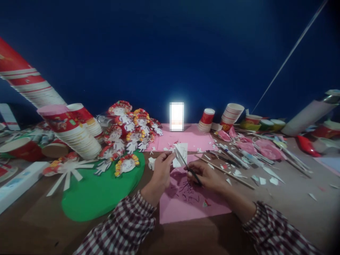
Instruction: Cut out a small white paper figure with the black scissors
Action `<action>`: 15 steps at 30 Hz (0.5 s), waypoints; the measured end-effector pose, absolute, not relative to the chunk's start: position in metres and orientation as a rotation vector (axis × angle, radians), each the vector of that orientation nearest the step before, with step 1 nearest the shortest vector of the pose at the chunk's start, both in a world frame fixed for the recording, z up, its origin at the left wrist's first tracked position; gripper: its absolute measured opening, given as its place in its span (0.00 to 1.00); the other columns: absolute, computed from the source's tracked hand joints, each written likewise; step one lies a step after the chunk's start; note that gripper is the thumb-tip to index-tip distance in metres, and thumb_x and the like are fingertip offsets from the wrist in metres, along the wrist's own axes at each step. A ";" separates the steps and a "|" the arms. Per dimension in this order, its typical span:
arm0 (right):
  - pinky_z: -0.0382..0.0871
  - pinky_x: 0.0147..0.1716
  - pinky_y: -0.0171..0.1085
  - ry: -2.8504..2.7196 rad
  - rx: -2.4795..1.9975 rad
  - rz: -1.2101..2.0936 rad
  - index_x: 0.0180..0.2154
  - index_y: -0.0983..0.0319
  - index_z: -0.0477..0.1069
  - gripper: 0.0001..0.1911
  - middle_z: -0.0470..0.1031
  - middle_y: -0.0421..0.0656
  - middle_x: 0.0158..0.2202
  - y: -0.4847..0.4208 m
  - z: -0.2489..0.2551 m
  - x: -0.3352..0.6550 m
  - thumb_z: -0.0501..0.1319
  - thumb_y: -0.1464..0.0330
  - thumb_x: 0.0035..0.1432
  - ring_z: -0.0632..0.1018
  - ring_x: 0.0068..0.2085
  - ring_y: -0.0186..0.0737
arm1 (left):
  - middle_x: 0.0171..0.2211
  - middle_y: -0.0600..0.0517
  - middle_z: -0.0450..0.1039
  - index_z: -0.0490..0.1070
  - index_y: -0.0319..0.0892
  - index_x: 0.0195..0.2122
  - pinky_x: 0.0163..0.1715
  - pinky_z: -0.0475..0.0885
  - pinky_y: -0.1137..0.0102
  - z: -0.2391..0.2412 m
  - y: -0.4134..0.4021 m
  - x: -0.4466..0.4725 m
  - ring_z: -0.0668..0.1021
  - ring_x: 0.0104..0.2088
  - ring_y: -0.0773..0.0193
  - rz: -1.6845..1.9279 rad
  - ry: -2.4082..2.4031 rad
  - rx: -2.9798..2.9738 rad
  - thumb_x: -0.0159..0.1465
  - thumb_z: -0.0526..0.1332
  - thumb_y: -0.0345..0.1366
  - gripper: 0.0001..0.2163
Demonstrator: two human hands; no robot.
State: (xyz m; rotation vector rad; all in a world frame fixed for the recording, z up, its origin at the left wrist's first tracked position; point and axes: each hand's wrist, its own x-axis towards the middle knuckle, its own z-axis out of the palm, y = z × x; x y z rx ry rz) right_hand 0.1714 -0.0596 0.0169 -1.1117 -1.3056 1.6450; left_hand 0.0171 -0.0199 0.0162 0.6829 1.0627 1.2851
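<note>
My left hand (161, 171) pinches a small piece of white paper (182, 149) with faint drawn lines on it. Fingers of my right hand (205, 176) are wrapped round the handles of a pair of scissors (196, 176). The scissor blades point up and to the left, across the white paper, close to my left fingertips. Whether the blades are apart is too blurred to tell. Below both hands lies a pink sheet (180, 212) with dark scribbled lines and a small red scrap.
To the left, painted paper figures (127, 165) lie partly on a green oval sheet (101, 202). Stacked paper cups (82, 138) lean behind. On the right are white markers (236, 157), a wooden stick (233, 176) and paper scraps. A small bright screen (176, 117) stands at the back.
</note>
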 end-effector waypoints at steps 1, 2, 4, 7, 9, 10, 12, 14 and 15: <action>0.58 0.16 0.28 -1.318 -1.107 1.639 0.37 0.63 0.66 0.18 0.64 0.34 0.20 -0.060 0.016 0.171 0.66 0.59 0.48 0.64 0.19 0.28 | 0.16 0.61 0.60 0.69 0.39 0.29 0.14 0.55 0.78 0.016 -0.020 0.017 0.60 0.15 0.76 1.285 1.064 0.685 0.46 0.67 0.39 0.12; 0.58 0.16 0.28 -1.337 -1.102 1.628 0.37 0.63 0.66 0.18 0.63 0.33 0.19 -0.060 0.016 0.171 0.66 0.60 0.48 0.64 0.18 0.27 | 0.16 0.61 0.60 0.69 0.39 0.29 0.14 0.55 0.78 0.016 -0.020 0.017 0.60 0.15 0.76 1.282 1.067 0.688 0.46 0.67 0.39 0.12; 0.58 0.16 0.28 -1.359 -1.103 1.602 0.36 0.63 0.66 0.16 0.62 0.33 0.19 -0.059 0.014 0.171 0.65 0.60 0.50 0.63 0.18 0.27 | 0.17 0.60 0.62 0.70 0.39 0.29 0.15 0.56 0.78 0.015 -0.020 0.017 0.61 0.15 0.75 1.278 1.082 0.702 0.47 0.67 0.39 0.12; 0.60 0.17 0.28 -1.396 -1.119 1.568 0.36 0.63 0.66 0.15 0.63 0.34 0.20 -0.058 0.013 0.172 0.64 0.60 0.51 0.64 0.19 0.28 | 0.19 0.58 0.66 0.70 0.39 0.30 0.16 0.59 0.77 0.011 -0.017 0.016 0.64 0.17 0.74 1.284 1.120 0.741 0.48 0.66 0.40 0.12; 0.60 0.18 0.29 -1.434 -1.129 1.560 0.36 0.63 0.67 0.15 0.63 0.34 0.20 -0.058 0.012 0.173 0.64 0.60 0.50 0.64 0.20 0.28 | 0.22 0.56 0.68 0.71 0.39 0.31 0.18 0.61 0.76 0.008 -0.015 0.015 0.66 0.19 0.73 1.308 1.158 0.778 0.48 0.66 0.41 0.13; 0.59 0.18 0.28 -1.453 -1.133 1.557 0.35 0.63 0.67 0.15 0.62 0.34 0.20 -0.058 0.011 0.173 0.64 0.60 0.51 0.64 0.19 0.28 | 0.23 0.55 0.69 0.71 0.38 0.31 0.19 0.61 0.76 0.006 -0.014 0.015 0.67 0.20 0.72 1.323 1.174 0.805 0.48 0.66 0.41 0.13; 0.58 0.17 0.28 -1.467 -1.142 1.556 0.35 0.63 0.67 0.15 0.61 0.34 0.20 -0.059 0.010 0.173 0.64 0.59 0.51 0.63 0.19 0.28 | 0.24 0.54 0.70 0.72 0.37 0.30 0.21 0.62 0.76 0.004 -0.012 0.015 0.68 0.21 0.72 1.350 1.199 0.858 0.47 0.66 0.41 0.13; 0.57 0.16 0.28 -1.447 -1.149 1.555 0.35 0.63 0.67 0.16 0.61 0.34 0.20 -0.060 0.009 0.172 0.63 0.58 0.51 0.62 0.19 0.28 | 0.23 0.54 0.70 0.73 0.37 0.30 0.21 0.62 0.75 0.002 -0.012 0.015 0.68 0.22 0.71 1.357 1.190 0.894 0.47 0.66 0.41 0.14; 0.57 0.16 0.28 -1.434 -1.152 1.558 0.35 0.63 0.67 0.16 0.61 0.34 0.20 -0.060 0.009 0.172 0.63 0.57 0.51 0.62 0.19 0.28 | 0.23 0.54 0.70 0.73 0.37 0.30 0.21 0.62 0.75 0.001 -0.012 0.015 0.68 0.22 0.71 1.351 1.175 0.900 0.47 0.67 0.41 0.14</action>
